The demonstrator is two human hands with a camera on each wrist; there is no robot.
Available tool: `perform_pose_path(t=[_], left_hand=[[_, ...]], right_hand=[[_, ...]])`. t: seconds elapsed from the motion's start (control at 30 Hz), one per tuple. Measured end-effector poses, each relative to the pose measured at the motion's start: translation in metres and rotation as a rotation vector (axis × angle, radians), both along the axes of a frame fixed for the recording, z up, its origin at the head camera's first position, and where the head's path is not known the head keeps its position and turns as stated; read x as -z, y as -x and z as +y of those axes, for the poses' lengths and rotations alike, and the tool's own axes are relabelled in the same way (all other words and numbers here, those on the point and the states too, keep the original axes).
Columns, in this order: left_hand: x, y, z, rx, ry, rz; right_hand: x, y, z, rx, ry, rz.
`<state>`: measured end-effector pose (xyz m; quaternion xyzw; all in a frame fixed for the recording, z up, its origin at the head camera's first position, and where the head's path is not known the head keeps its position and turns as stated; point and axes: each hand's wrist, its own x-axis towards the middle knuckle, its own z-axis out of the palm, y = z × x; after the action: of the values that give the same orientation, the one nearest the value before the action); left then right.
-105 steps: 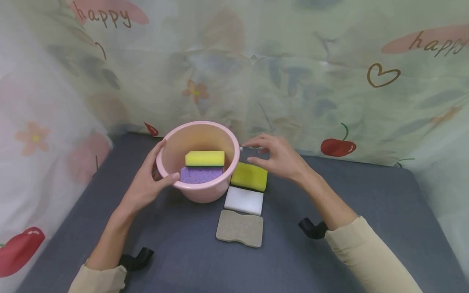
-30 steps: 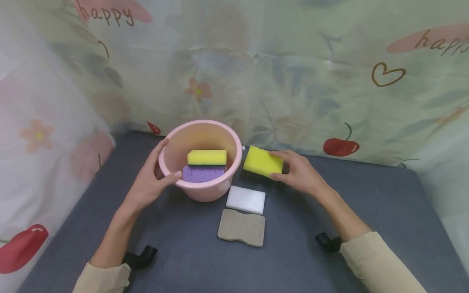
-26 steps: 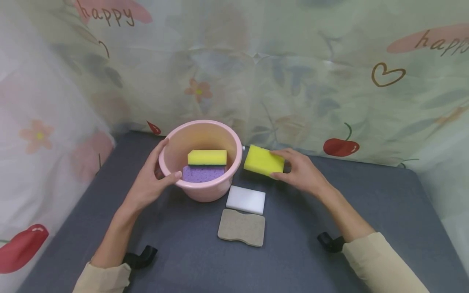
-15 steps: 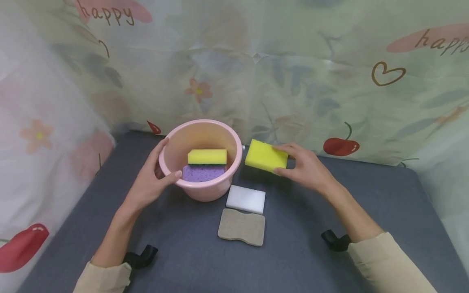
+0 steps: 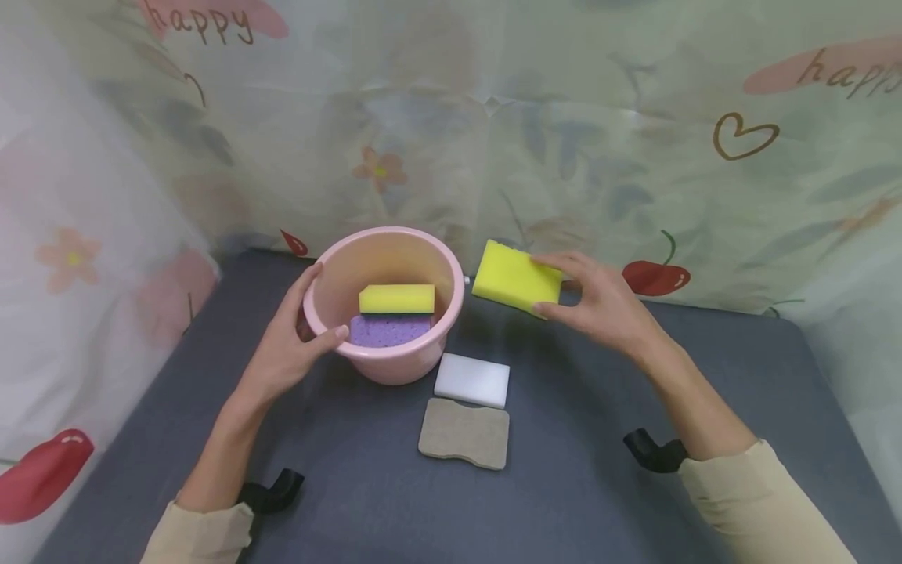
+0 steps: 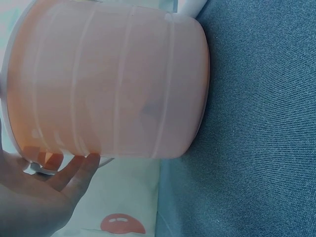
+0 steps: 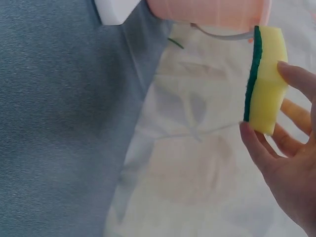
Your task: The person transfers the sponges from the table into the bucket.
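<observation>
Pinching a yellow sponge (image 5: 514, 276) at its fingertips, the right hand (image 5: 604, 301) hovers; the left hand (image 5: 283, 338) grips the bucket (image 5: 400, 366).

Pale printed sheeting (image 5: 486, 164) (cherries (image 5: 654, 278), flowers (image 5: 380, 168)) hangs behind a dark blue-grey fabric surface (image 5: 564, 501); the light is soft.

Head view's lit pretty softly, kinda dim overall, with the curtain (image 5: 106, 168) left brightest toward 9 o'clock. Only fuzzy shadows are cast on the counter (image 5: 557, 501), like around the bucket's (image 5: 395, 365) foot. Both wrist shots are tinted bluish, and fine curtain detail is washed out.
</observation>
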<state>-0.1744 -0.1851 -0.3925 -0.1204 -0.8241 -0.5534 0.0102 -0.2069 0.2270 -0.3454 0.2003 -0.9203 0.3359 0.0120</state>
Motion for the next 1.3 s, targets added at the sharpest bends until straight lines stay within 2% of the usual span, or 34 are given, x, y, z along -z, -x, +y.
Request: perform_pose_path(t=[0.5, 0.77, 0.93, 1.3], left_hand=[[-0.002, 0.0, -0.001, -0.005, -0.001, 0.006], [0.0, 0.0, 0.0, -0.004, 0.006, 0.01], [0.002, -0.004, -0.001, -0.005, -0.009, 0.005], [0.0, -0.002, 0.001, -0.005, -0.01, -0.001]], right_hand=[[-0.028, -0.002, -0.016, -0.063, -0.019, 0.118], [-0.037, 0.002, -0.034, -0.142, -0.036, 0.17], [-0.036, 0.004, -0.048, -0.197, -0.014, 0.146], [-0.041, 0.008, -0.077, -0.273, -0.007, 0.132]])
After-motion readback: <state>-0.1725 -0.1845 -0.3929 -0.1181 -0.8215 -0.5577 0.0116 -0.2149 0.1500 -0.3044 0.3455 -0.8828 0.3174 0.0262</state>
